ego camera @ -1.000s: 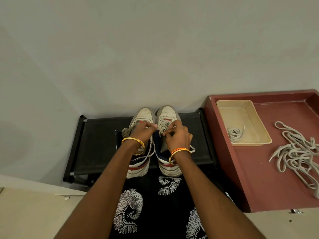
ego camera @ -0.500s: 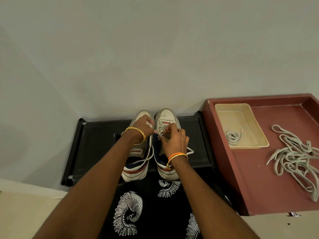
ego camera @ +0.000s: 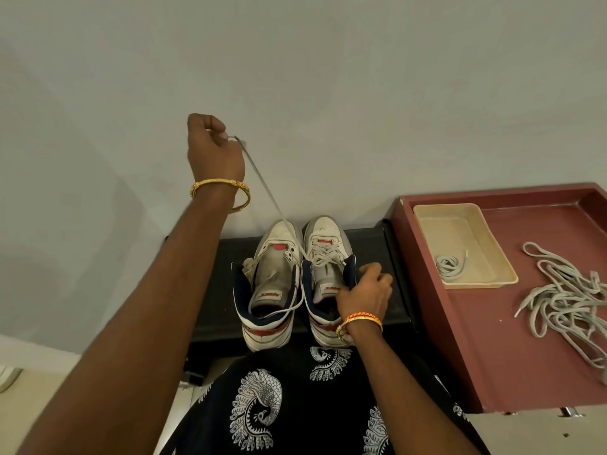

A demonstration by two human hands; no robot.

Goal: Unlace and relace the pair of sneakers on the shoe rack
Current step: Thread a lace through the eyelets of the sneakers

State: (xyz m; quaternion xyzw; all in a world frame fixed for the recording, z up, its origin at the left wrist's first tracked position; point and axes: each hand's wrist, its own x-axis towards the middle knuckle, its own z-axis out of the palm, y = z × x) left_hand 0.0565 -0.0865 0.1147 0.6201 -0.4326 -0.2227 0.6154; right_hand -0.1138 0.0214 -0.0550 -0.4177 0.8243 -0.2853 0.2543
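Two white sneakers with navy collars stand side by side on the black shoe rack [ego camera: 223,257], toes to the wall. My left hand [ego camera: 212,147] is raised high in front of the wall and pinches the end of a grey lace [ego camera: 266,188], which runs taut down to the eyelets of the right sneaker [ego camera: 326,251]. The left sneaker [ego camera: 272,274] has an open tongue and a loose lace draped over its collar. My right hand [ego camera: 366,295] grips the right side of the right sneaker's collar.
A dark red tray table [ego camera: 499,339] stands to the right of the rack. On it sit a beige plastic tray [ego camera: 492,254] holding a coiled lace [ego camera: 448,264], and a loose heap of grey laces [ego camera: 565,300]. My lap in black patterned fabric fills the foreground.
My left hand has risen from the sneakers up and to the left, drawing a lace out taut. My right hand has shifted from the laces to the right sneaker's collar.
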